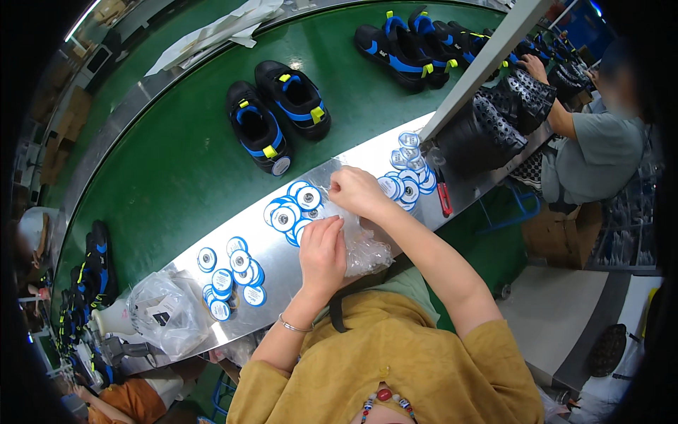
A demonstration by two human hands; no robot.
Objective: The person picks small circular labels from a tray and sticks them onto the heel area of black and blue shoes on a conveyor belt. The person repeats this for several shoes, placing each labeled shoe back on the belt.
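My left hand [323,258] has its fingers pressed together at the edge of a crumpled clear plastic bag [369,253], which lies at the table's near edge. Just beyond it, my right hand [357,192] is curled into a pinch; what its fingertips hold, if anything, is hidden. Beside both hands lies a pile of round white tags with blue rims [284,218]. To the right is another pile of such tags [408,189], and more tags [240,261] are spread to the left.
A pair of black and blue shoes [279,113] stands on the green conveyor [176,155], one with a round tag on its heel. A red cutter knife [443,194] lies right, near black boots [487,127] and a grey post [487,63]. A plastic bag [169,314] sits left. A co-worker [600,141] works at right.
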